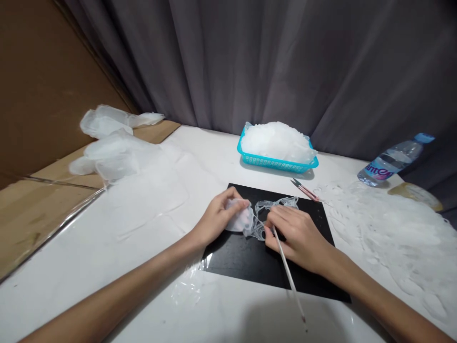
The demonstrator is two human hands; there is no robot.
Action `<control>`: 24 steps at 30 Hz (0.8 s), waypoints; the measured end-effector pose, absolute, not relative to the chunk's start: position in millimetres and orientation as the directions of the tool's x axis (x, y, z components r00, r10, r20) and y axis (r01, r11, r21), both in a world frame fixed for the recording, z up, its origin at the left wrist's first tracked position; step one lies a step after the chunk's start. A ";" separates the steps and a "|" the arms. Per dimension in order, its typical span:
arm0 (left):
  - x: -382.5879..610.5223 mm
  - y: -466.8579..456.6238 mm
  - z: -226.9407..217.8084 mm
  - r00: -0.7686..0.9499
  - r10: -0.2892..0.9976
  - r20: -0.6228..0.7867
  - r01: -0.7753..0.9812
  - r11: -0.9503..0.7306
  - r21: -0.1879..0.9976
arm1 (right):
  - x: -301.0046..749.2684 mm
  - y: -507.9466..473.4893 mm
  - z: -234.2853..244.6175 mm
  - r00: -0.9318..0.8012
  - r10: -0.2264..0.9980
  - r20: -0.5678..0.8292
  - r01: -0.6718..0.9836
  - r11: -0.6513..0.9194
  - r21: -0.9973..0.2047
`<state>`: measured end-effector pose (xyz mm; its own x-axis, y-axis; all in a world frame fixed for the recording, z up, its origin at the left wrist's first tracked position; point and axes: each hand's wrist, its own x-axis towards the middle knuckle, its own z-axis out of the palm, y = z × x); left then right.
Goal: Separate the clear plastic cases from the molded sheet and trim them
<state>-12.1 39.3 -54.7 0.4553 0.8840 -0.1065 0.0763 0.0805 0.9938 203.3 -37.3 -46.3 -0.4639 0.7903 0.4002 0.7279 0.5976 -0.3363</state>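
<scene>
One translucent piece [236, 220], centre frame, seems still joined to lacy strands [256, 231]; left hand [222, 212] pinches it, right hand [294, 233] grips a thin stick [288, 274].

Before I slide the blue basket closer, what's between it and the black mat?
In the head view, white tabletop lies between blue basket and black mat, with pink-handled snips toward the right, near the mat's edge.

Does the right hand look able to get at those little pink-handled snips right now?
Probably yes: the snips lie just beyond the right hand, by the far edge of the black mat, with nothing tall between. It holds a white stick, though, so it may need freeing first.
</scene>
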 end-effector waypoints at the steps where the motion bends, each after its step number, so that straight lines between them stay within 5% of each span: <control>1: -12.8 41.0 -55.4 0.428 0.896 -0.122 0.045 0.114 0.992 | 204.6 -37.2 -44.8 -0.453 0.796 0.401 0.729 0.590 -0.348; 5: -18.1 46.9 -54.6 0.393 0.908 -0.146 -0.023 0.168 0.985 | 208.1 -37.0 -41.1 -0.398 0.827 0.397 0.693 0.555 -0.461; 13: -25.8 58.7 -44.1 0.243 0.964 -0.107 -0.103 0.136 0.985 | 211.0 -46.1 -41.3 -0.619 0.755 0.215 0.558 0.615 -0.557; 20: -17.2 35.1 -32.3 0.424 0.904 -0.060 -0.074 0.101 0.992 | 218.5 -35.5 -38.5 -0.215 0.849 0.482 0.654 0.492 -0.575; 24: -16.3 31.2 -28.9 0.453 0.886 -0.105 -0.098 0.166 0.981 | 220.8 -29.7 -53.0 -0.186 0.856 0.482 0.750 0.441 -0.493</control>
<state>-16.3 31.2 -28.9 0.4525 0.8856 -0.1049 -0.0976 0.1661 0.9813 220.8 -29.7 -53.0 -0.1863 0.8561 0.4821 0.7503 0.4408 -0.4927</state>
